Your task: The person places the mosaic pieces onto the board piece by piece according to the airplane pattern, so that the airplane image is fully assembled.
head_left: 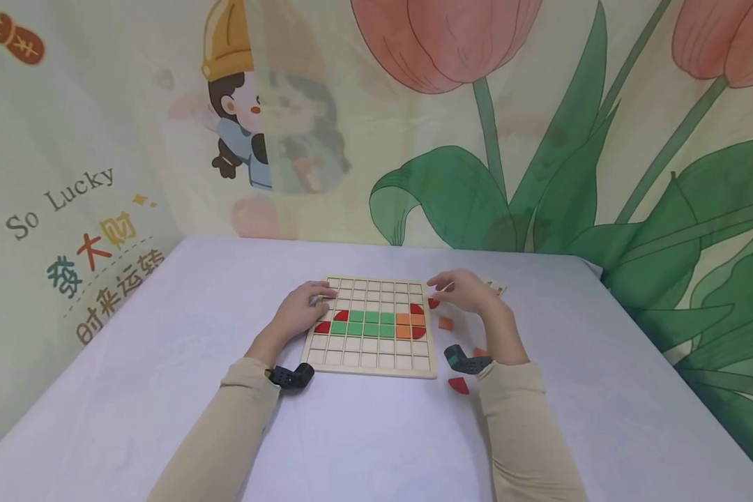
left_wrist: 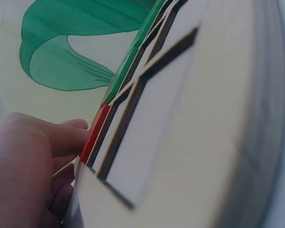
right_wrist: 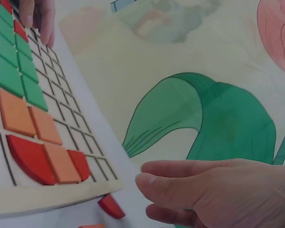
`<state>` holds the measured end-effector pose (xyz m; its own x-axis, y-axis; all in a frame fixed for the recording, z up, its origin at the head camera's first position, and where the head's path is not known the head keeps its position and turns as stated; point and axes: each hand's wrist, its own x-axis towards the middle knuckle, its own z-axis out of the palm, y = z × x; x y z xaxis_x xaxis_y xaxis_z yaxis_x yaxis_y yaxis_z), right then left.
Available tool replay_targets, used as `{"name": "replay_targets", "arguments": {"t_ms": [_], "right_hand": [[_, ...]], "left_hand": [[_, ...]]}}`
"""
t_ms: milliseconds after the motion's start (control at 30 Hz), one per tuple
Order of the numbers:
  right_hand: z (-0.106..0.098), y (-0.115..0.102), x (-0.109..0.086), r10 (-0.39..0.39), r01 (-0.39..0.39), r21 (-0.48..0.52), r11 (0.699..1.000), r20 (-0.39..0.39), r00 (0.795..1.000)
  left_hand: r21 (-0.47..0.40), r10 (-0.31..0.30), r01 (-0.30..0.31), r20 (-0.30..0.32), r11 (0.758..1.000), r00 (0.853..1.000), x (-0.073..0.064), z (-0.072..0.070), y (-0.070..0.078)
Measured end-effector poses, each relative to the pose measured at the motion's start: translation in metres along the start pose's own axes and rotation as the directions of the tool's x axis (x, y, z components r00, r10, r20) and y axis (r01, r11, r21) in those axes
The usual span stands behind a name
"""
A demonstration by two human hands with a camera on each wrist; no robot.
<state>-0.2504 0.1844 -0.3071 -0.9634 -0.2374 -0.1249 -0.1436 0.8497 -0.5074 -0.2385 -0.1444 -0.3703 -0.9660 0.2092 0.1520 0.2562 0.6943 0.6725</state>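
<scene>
A pale wooden grid board [head_left: 351, 360] lies on the white table. Green square tiles [head_left: 371, 323] run across its middle, with orange tiles [head_left: 404, 325] at their right and rounded red pieces [right_wrist: 31, 159] at both ends. My left hand [head_left: 296, 307] rests at the board's left edge, fingers reaching over the rim; in the left wrist view a fingertip lies right beside a red piece [left_wrist: 95, 134]. Off the board's right edge hovers my right hand [right_wrist: 218, 192], fingers loosely bent and thumb close to them, nothing showing between. Below it lies a loose red piece [right_wrist: 111, 206].
Right of the board are a loose orange tile [head_left: 445, 323], another orange tile [head_left: 480, 353] partly hidden by the wrist camera [head_left: 467, 360], and a red piece [head_left: 458, 385] nearer the front. A patterned flat item [head_left: 497, 286] shows behind the right hand. A printed cloth backs the table.
</scene>
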Motion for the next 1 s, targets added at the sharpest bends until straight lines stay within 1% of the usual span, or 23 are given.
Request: {"name": "replay_targets", "arguments": {"t_ms": [200,267,367,433,500,633,700,767,867,1000], "right_hand": [[0.007,0.011,0.003,0.044,-0.044,0.006,0.999,0.005,0.999],[0.007,0.015,0.002,0.025,-0.025,0.003,1.0,0.014,1.0],[0.005,0.019,0.0,0.021,-0.021,-0.002,1.0,0.035,0.999],[0.002,0.021,-0.003,0.017,-0.016,-0.021,1.0,0.065,0.998],[0.0,0.021,-0.006,0.046,-0.041,-0.05,0.998,0.107,0.993],[-0.001,0.019,-0.013,0.102,-0.074,-0.136,0.988,0.217,0.971],[0.001,0.016,-0.014,0.13,-0.094,-0.154,0.984,0.243,0.961],[0.003,0.014,-0.014,0.136,-0.101,-0.148,0.984,0.244,0.96],[0.005,0.011,-0.012,0.14,-0.113,-0.129,0.985,0.221,0.965],[0.006,0.011,-0.011,0.111,-0.09,-0.106,0.99,0.219,0.969]], "left_hand": [[-0.004,-0.001,0.001,0.0,1.0,1.0,-0.001,0.0,0.0],[-0.005,-0.001,0.001,0.001,1.0,1.0,-0.001,0.0,0.0],[-0.001,0.001,-0.001,0.002,1.0,1.0,-0.001,0.001,-0.001],[-0.006,-0.002,0.002,0.002,1.0,1.0,0.0,0.001,-0.001],[-0.008,-0.002,0.002,0.002,1.0,1.0,0.001,0.001,-0.002],[-0.009,-0.001,0.001,0.003,1.0,1.0,0.001,0.001,-0.001],[-0.005,0.0,0.0,0.002,1.0,1.0,0.001,0.0,-0.001],[-0.004,-0.001,0.001,0.002,1.0,1.0,0.0,-0.001,0.0],[-0.002,-0.003,0.003,0.004,1.0,1.0,0.001,-0.001,0.0],[-0.002,-0.006,0.006,0.006,1.0,1.0,0.001,-0.001,0.001]]}}
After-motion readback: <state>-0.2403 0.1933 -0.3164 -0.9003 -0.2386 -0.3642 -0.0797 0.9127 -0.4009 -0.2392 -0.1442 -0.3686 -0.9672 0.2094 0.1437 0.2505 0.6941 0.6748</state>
